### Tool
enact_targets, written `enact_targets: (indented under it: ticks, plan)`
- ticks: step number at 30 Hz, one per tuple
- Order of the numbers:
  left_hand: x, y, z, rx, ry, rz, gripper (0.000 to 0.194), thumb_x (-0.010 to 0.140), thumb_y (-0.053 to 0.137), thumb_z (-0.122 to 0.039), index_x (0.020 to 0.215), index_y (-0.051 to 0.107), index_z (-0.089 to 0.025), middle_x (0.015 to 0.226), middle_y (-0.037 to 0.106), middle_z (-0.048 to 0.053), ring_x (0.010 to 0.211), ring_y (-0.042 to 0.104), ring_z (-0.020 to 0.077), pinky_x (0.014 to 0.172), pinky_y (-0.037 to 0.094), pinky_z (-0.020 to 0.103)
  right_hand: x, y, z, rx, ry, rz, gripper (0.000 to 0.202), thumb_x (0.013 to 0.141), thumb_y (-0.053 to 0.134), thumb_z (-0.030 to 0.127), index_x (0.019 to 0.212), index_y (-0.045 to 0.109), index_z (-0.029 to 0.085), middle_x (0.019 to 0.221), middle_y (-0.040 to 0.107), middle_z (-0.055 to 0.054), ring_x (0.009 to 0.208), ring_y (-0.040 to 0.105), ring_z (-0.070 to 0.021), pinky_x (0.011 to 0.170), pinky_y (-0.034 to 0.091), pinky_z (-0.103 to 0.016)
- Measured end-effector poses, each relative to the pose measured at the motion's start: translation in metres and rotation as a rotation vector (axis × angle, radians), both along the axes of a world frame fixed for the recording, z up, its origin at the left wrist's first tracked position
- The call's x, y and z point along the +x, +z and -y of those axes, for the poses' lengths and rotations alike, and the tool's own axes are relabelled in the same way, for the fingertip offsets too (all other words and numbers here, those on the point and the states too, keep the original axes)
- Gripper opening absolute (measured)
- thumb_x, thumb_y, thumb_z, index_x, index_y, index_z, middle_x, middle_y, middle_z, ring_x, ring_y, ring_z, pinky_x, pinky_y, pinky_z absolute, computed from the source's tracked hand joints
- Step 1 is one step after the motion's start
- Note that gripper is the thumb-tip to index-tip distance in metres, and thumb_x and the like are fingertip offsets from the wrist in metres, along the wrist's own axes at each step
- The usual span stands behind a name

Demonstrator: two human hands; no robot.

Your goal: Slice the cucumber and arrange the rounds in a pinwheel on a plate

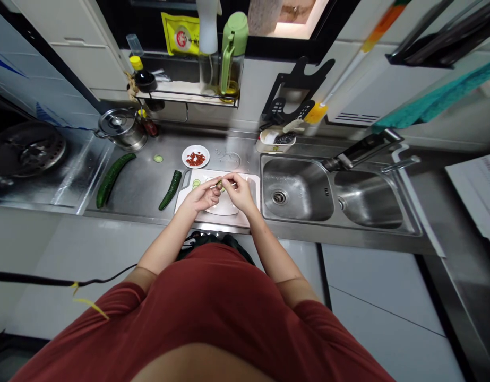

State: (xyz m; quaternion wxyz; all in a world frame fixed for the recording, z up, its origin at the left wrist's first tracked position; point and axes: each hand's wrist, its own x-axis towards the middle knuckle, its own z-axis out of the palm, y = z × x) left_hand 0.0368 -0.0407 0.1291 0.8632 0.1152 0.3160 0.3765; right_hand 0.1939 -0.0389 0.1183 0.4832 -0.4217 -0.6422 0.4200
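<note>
My left hand [205,196] and my right hand [239,193] meet above a white cutting board [252,185]. Fingertips of both pinch a small green piece, seemingly a cucumber slice [220,184], mostly covered by the fingers. Pale green cucumber slices [196,183] lie on the board left of the hands. Under the hands a white, rounded dish-like shape [223,210] shows in part. Just left of the board rests a cut length of cucumber [170,190]. Farther left lies a longer dark green cucumber [114,180].
Behind the board stands a white plate [207,150] of chopped red pieces. One slice end [157,158] lies on the steel counter. A lidded pot [123,130] and a wok [25,148] are leftward. A double sink [298,214] adjoins the board's right; a bottle shelf [181,95] hangs behind.
</note>
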Motion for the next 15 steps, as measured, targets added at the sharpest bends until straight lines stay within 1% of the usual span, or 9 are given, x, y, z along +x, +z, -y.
enact_targets:
  ticks: [2,6,10,15]
  plan:
    - [-0.001,0.002,0.000,0.063,0.030,-0.062,0.027,0.074,0.073,-0.020,0.097,0.060,-0.018,0.072,0.059,-0.003,0.052,0.052,0.0031,0.043,0.033,0.012,0.001,0.004,0.002,0.016,0.013,0.022,0.028,0.090,0.053,0.048,0.089,0.061,0.022,0.083,0.067,-0.002,0.078,0.060,-0.0160,0.071,0.046,-0.028]
    - [-0.005,0.007,0.000,0.215,0.094,-0.254,0.040,0.067,0.078,-0.021,0.102,0.059,-0.019,0.074,0.060,-0.003,0.057,0.054,0.0041,0.046,0.035,0.012,0.004,0.008,0.003,0.050,0.010,0.079,0.028,0.090,0.054,0.048,0.086,0.062,0.021,0.084,0.066,-0.003,0.077,0.058,-0.0159,0.070,0.045,-0.028]
    - [-0.008,0.015,0.000,0.300,0.115,-0.396,0.046,0.062,0.081,-0.025,0.102,0.060,-0.021,0.076,0.061,-0.003,0.060,0.053,0.0048,0.048,0.034,0.014,0.005,0.009,0.003,0.028,0.007,0.110,0.028,0.090,0.053,0.048,0.087,0.062,0.022,0.087,0.066,-0.003,0.079,0.058,-0.0162,0.073,0.045,-0.029]
    - [-0.007,0.020,0.000,0.383,0.138,-0.552,0.048,0.058,0.080,-0.025,0.102,0.061,-0.022,0.070,0.059,-0.005,0.061,0.052,0.0056,0.051,0.034,0.015,0.003,0.009,0.003,0.013,-0.006,0.135,0.026,0.089,0.053,0.046,0.086,0.062,0.022,0.085,0.065,-0.002,0.078,0.057,-0.0165,0.072,0.046,-0.029]
